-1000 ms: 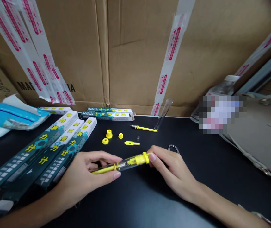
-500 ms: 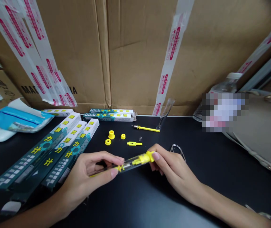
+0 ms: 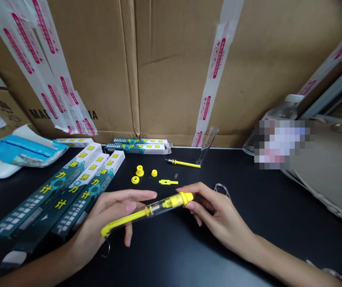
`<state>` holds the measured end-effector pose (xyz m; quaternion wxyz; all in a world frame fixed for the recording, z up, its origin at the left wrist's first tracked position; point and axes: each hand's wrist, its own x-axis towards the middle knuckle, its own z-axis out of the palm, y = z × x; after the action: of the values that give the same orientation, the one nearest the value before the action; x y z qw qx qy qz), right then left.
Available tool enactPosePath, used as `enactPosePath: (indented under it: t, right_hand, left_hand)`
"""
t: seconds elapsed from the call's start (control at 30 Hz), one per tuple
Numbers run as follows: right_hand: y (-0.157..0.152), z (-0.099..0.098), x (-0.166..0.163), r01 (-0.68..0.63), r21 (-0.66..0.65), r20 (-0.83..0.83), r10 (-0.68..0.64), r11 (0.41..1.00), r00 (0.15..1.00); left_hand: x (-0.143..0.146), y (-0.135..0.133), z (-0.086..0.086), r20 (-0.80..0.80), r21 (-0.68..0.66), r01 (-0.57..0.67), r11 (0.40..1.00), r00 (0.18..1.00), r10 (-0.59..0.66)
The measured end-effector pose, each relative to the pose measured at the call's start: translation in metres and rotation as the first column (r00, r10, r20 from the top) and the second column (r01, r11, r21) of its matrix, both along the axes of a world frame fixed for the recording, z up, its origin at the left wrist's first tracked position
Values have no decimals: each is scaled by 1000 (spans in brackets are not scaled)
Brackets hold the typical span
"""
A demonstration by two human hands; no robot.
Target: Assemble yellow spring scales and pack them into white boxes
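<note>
My right hand [image 3: 215,209] pinches the yellow end cap of a clear tubular spring scale [image 3: 151,209]. Inside the tube are a yellow rod and a metal section; a wire hook [image 3: 108,248] hangs from its lower left end. Fingers spread, my left hand [image 3: 111,211] is open around the tube, which lies across it; whether it bears any weight I cannot tell. Beyond the hands lie a yellow flanged cap [image 3: 140,171], yellow rings [image 3: 135,180] [image 3: 154,173], a flat yellow piece [image 3: 168,182], a small spring [image 3: 176,175] and a yellow rod with a metal tip [image 3: 184,163].
Long printed boxes [image 3: 54,187] lie at the left, with more boxes [image 3: 141,147] at the back. An empty clear tube [image 3: 208,145] leans near the cardboard wall [image 3: 171,71]. A wire loop [image 3: 223,189], plastic bottle [image 3: 287,107], bag [image 3: 332,159] and blue packet [image 3: 27,147] are around.
My left hand has loosened from a thumb grip, its fingers now spread, uncovering the tube's left end and hook. My right hand still pinches the cap, shifted slightly left.
</note>
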<state>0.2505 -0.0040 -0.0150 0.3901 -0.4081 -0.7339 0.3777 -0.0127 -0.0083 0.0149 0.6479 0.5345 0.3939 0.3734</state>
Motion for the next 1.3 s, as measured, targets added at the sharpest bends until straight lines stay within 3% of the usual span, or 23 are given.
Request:
enactPosePath:
  t: [0.23, 0.4, 0.73, 1.3]
  right_hand:
    - [0, -2, 0, 35, -112, -115, -48, 993, 992]
    - [0, -2, 0, 35, -116, -70, -44, 993, 997]
    - [3, 1, 0, 49, -82, 3, -49, 995, 999]
    - [0, 4, -1, 51, -85, 20, -49, 995, 999]
  left_hand:
    - [10, -4, 9, -148, -49, -92, 995, 985, 84]
    - [13, -4, 12, -191, -52, -123, 991, 975, 111]
    - [8, 3, 0, -169, -42, -58, 997, 984, 50]
    - [10, 4, 0, -181, -22, -49, 999, 983, 44]
